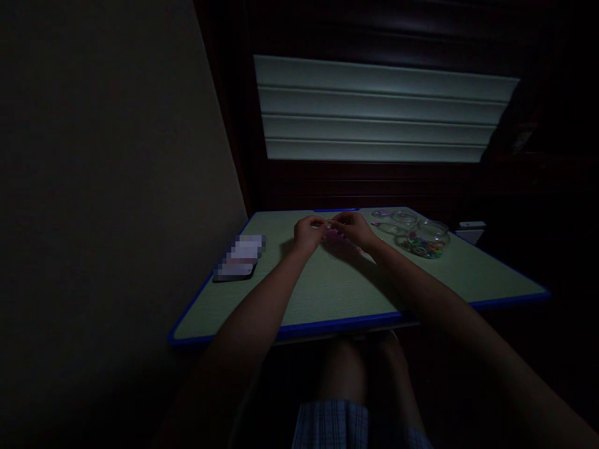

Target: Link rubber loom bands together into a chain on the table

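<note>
Over the far middle of the table, my left hand and my right hand meet with fingertips closed. Between them shows a bit of a thin yellowish band, too small and dim to make out fully. Just below the fingers is a pink piece, partly hidden by my right hand; its kind is unclear. To the right of my right hand stands a clear round jar, its lower part holding many small coloured loops.
The pale table has a blue rim. A phone-like slab with a blurred screen lies at the left. A clear lid and pink-tipped clear items sit near the jar. Behind is a slatted pale panel; a wall borders the left.
</note>
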`<action>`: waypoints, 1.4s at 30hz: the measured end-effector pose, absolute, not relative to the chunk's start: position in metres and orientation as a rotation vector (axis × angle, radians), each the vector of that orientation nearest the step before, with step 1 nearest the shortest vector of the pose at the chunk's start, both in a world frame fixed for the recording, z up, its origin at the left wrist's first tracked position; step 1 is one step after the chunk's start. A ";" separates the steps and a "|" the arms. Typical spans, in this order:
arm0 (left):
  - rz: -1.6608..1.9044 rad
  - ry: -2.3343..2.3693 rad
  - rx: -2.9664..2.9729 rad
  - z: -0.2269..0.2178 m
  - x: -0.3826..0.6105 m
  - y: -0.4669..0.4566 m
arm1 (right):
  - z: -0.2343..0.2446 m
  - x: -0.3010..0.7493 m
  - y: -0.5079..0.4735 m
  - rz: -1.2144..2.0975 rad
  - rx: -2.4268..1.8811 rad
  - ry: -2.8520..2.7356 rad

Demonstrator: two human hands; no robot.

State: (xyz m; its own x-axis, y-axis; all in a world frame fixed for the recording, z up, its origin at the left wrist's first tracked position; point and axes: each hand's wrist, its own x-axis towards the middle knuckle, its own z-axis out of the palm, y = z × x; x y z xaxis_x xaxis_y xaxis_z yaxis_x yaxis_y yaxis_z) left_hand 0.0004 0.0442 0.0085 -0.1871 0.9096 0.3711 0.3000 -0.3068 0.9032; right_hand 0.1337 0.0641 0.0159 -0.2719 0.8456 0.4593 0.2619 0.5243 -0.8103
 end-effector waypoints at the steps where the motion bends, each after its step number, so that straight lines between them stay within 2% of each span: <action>1: 1.525 1.404 1.556 0.008 0.000 0.045 | 0.015 0.134 0.065 0.759 -0.920 -1.802; 14: 1.504 1.381 1.583 0.005 -0.001 0.046 | 0.019 0.134 0.060 0.710 -0.955 -1.805; 21: 1.437 1.523 1.991 0.005 -0.004 0.041 | 0.020 0.138 0.059 0.272 -1.038 -2.029; 29: 1.121 1.657 2.543 0.008 -0.004 0.026 | 0.040 0.149 0.035 -0.290 -1.363 -2.354; 35: 0.812 1.885 2.783 0.010 -0.006 0.020 | 0.048 0.163 0.035 -0.531 -1.637 -2.313; 42: 0.636 1.843 3.000 0.010 -0.004 0.017 | 0.063 0.192 0.034 -0.576 -1.944 -1.896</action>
State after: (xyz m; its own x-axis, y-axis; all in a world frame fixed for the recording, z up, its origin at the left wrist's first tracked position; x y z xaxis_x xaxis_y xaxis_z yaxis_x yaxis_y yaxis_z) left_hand -0.0039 0.0165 0.0101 0.4342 0.7482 0.5017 0.8984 -0.4006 -0.1801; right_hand 0.1916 0.0341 0.0632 0.0147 0.8507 0.5255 0.9992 -0.0317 0.0233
